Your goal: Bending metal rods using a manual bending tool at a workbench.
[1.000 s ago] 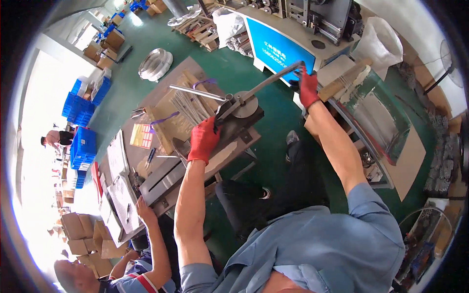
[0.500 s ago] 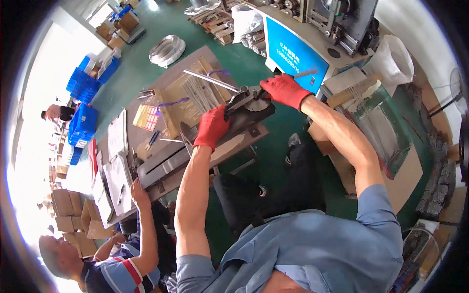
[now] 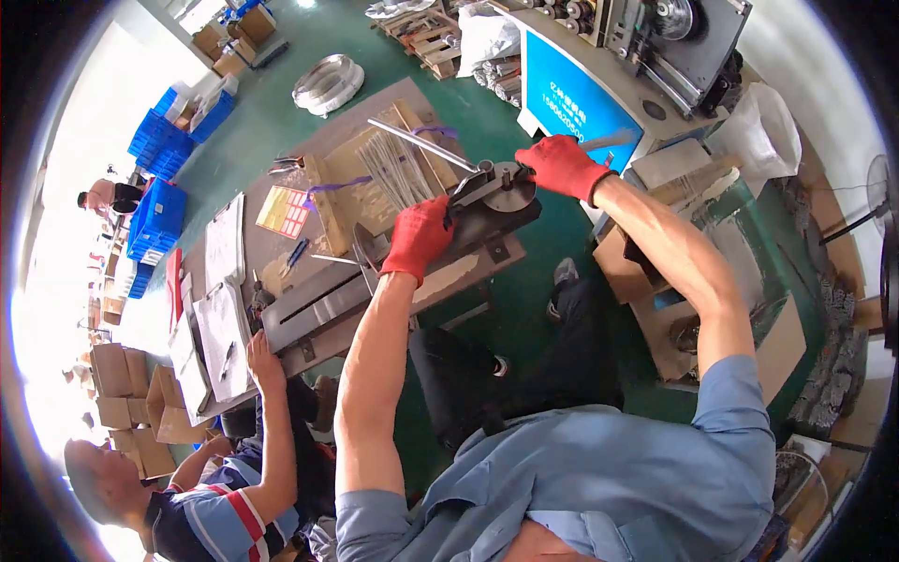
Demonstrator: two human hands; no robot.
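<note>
A long steel bench fixture (image 3: 323, 309) lies along the near edge of the worktable, with a round metal disc (image 3: 510, 194) and an upright pin at its right end. My left hand (image 3: 417, 239), in a red glove, is closed over the fixture just left of the disc; its fingertips are partly hidden. Past the disc, my right hand (image 3: 565, 169), also red-gloved, is wrapped round a flat metal bar (image 3: 607, 140) whose blurred end sticks out to the right. A thin, light metal rod (image 3: 421, 143) slants from the pin toward the back left.
A wooden-sided tray (image 3: 328, 211) holds several thin rods (image 3: 393, 169). Papers (image 3: 225, 328), a card and pliers (image 3: 297, 253) lie leftward. A co-worker's hand (image 3: 265, 363) touches the table's left end. A blue-fronted machine (image 3: 571, 89) stands at back right; cardboard (image 3: 782, 347) lies right.
The whole view has shifted slightly, with the table appearing a little farther right. Both my hands keep their places on the fixture and the bar.
</note>
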